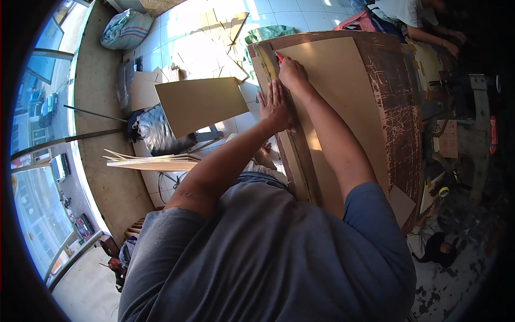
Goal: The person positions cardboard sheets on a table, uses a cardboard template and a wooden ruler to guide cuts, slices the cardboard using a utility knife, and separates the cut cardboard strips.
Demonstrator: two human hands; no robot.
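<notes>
A large tan cardboard sheet lies on the worn brown table. Along its left side runs a long dark straightedge. My left hand presses down on this strip, its fingers stretched out flat. Farther along, close to the far end of the strip, my right hand is closed round a slim red tool. Its tip points at the strip's edge; whether it is a cutter or a pen is too small to tell.
To my left, a cardboard panel and a stack of sheets stick out near my arm. Cardboard offcuts litter the tiled floor by a stuffed sack. At the far right, another person's arm reaches over the table's far side.
</notes>
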